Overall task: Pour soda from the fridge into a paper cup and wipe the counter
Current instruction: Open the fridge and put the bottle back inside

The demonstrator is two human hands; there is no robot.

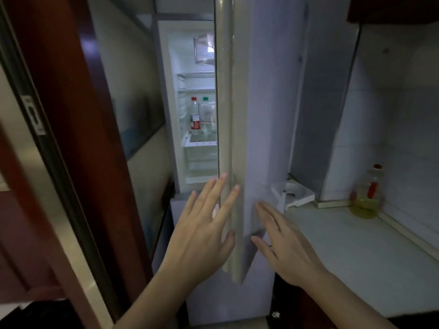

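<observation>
Both of my hands are flat and hold nothing.

1. Left hand (pixel 204 233): the fingers are straight and spread. The fingertips lie across the near edge of the fridge door (pixel 268 103). I cannot tell whether they touch it. The thumb lies just beside the same edge.
2. Right hand (pixel 287 250): the fingers are straight and close together. They point to 11 o'clock, and the tips are at the door's outer face. The picture is too blurred there to confirm contact.
3. The fridge door stands partly open and edge-on between my two hands. Its outer face is toward my right hand.
4. The fridge (pixel 166 103) is lit inside. It lies at 12 o'clock from my left hand.
5. On a shelf inside stands a red-capped bottle (pixel 194 115), upright, with a red label. It is well apart from both hands.
6. Just beside it, at its 3 o'clock, stands a green-capped bottle (pixel 205 99). A clear container (pixel 209 112) hides most of it. I cannot tell which bottle holds soda.
7. A clear drawer (pixel 202 160) sits below that shelf.
8. The counter (pixel 356 252) lies at 3 o'clock from my right hand.
9. At the counter's far end stands an oil bottle (pixel 365 198), upright, with yellow liquid in its lower part.
10. A white plastic part (pixel 294 194) lies on the counter near the fridge door.
11. A dark wooden door frame (pixel 78 138) stands at 9 o'clock from the fridge.
</observation>
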